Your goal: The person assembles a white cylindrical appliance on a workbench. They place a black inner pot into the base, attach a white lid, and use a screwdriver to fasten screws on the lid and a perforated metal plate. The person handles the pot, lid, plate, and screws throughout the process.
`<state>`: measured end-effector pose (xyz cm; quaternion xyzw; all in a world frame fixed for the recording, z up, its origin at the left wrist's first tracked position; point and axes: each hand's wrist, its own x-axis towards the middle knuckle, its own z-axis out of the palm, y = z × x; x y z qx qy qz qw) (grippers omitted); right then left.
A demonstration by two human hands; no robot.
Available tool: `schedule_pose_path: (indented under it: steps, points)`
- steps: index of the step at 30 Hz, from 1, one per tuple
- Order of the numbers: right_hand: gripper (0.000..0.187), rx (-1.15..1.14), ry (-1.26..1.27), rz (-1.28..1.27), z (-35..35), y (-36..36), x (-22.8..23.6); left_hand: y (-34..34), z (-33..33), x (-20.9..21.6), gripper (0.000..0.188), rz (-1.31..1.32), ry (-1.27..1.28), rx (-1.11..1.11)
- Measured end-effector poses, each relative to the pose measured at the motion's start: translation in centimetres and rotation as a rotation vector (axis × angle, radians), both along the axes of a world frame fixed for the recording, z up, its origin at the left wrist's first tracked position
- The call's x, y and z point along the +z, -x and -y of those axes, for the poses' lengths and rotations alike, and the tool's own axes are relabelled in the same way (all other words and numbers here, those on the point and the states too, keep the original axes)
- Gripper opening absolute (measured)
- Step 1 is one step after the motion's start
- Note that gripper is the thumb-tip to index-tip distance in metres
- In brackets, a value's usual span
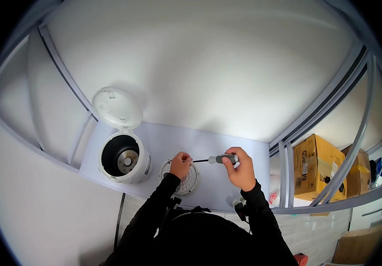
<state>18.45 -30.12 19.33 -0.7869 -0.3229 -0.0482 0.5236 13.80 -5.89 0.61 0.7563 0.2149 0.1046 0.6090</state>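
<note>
My right hand is closed round the grey handle of a screwdriver. The dark shaft runs level to the left, its tip reaching the fingers of my left hand. Those fingers are pinched together; whatever sits between them is too small to make out. Below my left hand, a round whitish disc with a dotted middle lies on the table, partly covered by the hand and wrist. To its left stands a white rice cooker with its lid raised. A round metal heating plate shows inside its dark cavity.
The pale table backs onto a white wall. Small whitish items lie at its front edge near my right forearm. Grey frame posts rise at the right, with cardboard boxes beyond them.
</note>
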Motion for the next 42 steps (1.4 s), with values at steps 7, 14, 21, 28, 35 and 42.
schedule_pose_path:
  steps: [7,14,21,28,35,42]
  points:
    - [0.02,-0.001,-0.126,0.009,0.4,0.3,-0.2,2.3,1.2,4.3,0.015,0.187,0.429,0.107]
    - [0.019,0.091,-0.246,-0.031,0.4,1.3,-1.3,5.6,1.5,4.5,0.017,0.234,0.518,0.201]
    - [0.021,0.219,-0.244,-0.114,0.6,2.5,-2.0,8.0,1.9,5.0,0.019,0.284,0.626,0.259]
    - [0.023,0.282,-0.32,-0.166,0.8,3.2,-2.2,9.1,2.4,6.9,0.023,0.31,0.837,0.308]
    - [0.025,0.329,-0.313,-0.119,0.9,3.5,-2.7,9.4,2.2,8.3,0.019,0.348,0.915,0.318]
    - [0.025,0.328,-0.282,-0.073,1.2,3.5,-2.2,8.9,1.9,8.1,0.021,0.297,0.913,0.303]
